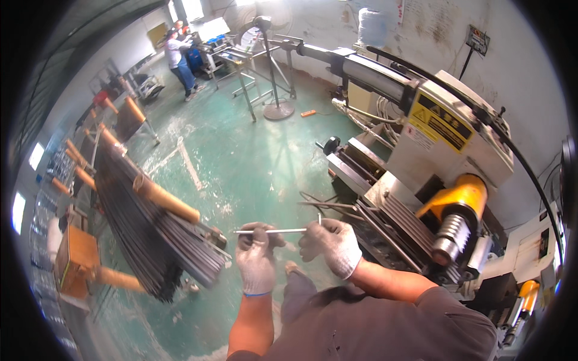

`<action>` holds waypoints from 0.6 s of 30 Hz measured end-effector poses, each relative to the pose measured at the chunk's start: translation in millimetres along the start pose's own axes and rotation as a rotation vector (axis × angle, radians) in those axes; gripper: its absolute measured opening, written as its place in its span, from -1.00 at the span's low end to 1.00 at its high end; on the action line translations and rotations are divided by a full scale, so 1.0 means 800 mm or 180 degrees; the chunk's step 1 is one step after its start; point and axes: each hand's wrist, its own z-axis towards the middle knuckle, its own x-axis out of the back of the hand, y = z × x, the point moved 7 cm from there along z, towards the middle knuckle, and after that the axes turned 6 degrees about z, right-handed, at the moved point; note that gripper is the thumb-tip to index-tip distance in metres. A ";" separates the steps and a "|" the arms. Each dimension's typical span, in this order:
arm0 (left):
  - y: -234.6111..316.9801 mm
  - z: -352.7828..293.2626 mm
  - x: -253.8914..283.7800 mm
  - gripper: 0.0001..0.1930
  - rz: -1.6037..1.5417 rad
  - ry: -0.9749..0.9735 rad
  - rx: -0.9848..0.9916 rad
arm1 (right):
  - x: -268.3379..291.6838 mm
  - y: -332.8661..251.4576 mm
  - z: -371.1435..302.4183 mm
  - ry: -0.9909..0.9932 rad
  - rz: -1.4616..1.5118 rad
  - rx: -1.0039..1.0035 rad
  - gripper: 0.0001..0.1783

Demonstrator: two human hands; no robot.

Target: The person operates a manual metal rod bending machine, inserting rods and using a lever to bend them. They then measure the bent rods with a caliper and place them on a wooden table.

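A thin, straight silvery rod point(289, 230) is held level in front of me, between my two gloved hands. My left hand point(256, 259), in a greyish-white work glove, is closed round it, and its tip pokes out past the fingers on the left. Closed on the rod's other end is my right hand point(332, 245), gloved alike. A short upright piece rises above the right fingers; whether it belongs to the rod cannot be told. Left of my hands, a large bundle of long dark metal bars point(141, 222) lies sloped on a rack with tan cylindrical posts point(165, 200).
A machine point(451, 132) with a yellow warning label and a yellow-orange head point(463, 198) stands close on my right, metal bars along its bed. Further off are a round-based stand point(279, 111), an orange object point(308, 113) on the green floor and another person point(177, 60) by equipment.
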 end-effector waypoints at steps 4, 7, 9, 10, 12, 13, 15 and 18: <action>0.009 0.163 -0.007 -0.83 0.0090 -0.0487 0.0202 | -0.041 -0.037 0.134 0.0389 0.0166 0.0329 -0.60; 0.011 0.287 0.000 -0.83 -0.0085 -0.0727 0.0415 | -0.065 -0.078 0.220 0.0634 0.0287 0.0608 -0.58; 0.004 0.363 0.001 -0.76 -0.0134 -0.0777 0.0539 | -0.071 -0.093 0.283 0.0761 0.0535 0.0763 -0.56; -0.001 0.397 0.001 -0.75 -0.0105 -0.0815 0.0561 | -0.071 -0.098 0.312 0.0800 0.0420 0.0792 -0.54; -0.007 0.466 -0.001 -0.69 -0.0037 -0.0861 0.0593 | -0.078 -0.102 0.379 0.0877 0.0365 0.0824 -0.54; -0.010 0.503 0.000 -0.69 -0.0024 -0.0906 0.0578 | -0.078 -0.103 0.413 0.0927 0.0335 0.0838 -0.54; -0.018 0.571 0.002 -0.68 0.0013 -0.0944 0.0540 | -0.088 -0.107 0.487 0.0849 0.0298 0.0838 -0.50; -0.025 0.676 -0.004 -0.74 0.0174 -0.1139 0.0596 | -0.101 -0.124 0.602 0.0734 0.0454 0.0953 -0.50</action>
